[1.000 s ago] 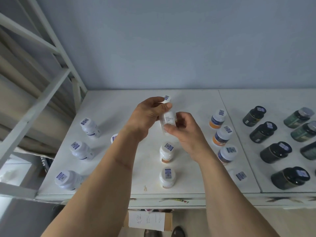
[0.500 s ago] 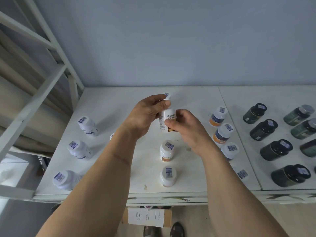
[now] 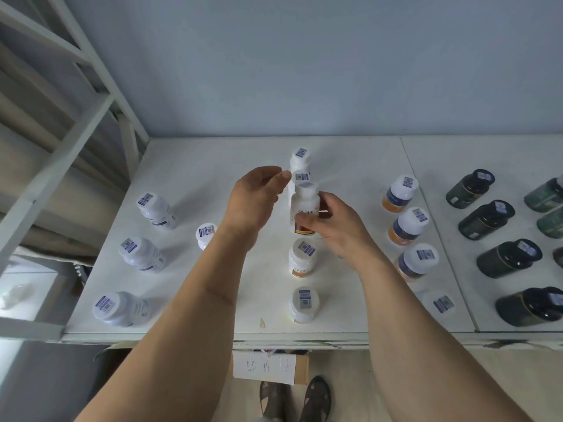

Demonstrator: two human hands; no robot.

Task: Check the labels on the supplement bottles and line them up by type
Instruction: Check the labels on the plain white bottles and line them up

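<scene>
My right hand point(image 3: 338, 226) grips a white supplement bottle point(image 3: 304, 205) with an orange band low on its label. The bottle is upright, in line with a middle column of like white bottles: two behind it point(image 3: 300, 159) and two in front point(image 3: 301, 260), point(image 3: 304, 304). Whether its base touches the white table point(image 3: 189, 166) I cannot tell. My left hand point(image 3: 256, 199) hovers just left of the bottle's cap, fingers apart, holding nothing.
Three plain white bottles point(image 3: 141, 254) form a left column, and another point(image 3: 205, 234) peeks from behind my left forearm. Blue-and-orange labelled bottles point(image 3: 408, 225) line the right side. Dark bottles point(image 3: 508, 257) and green ones point(image 3: 545, 193) stand on the adjoining table. A white metal frame point(image 3: 76, 117) rises at left.
My left hand let go of the bottle and opened. My right hand brought the bottle down into the middle column.
</scene>
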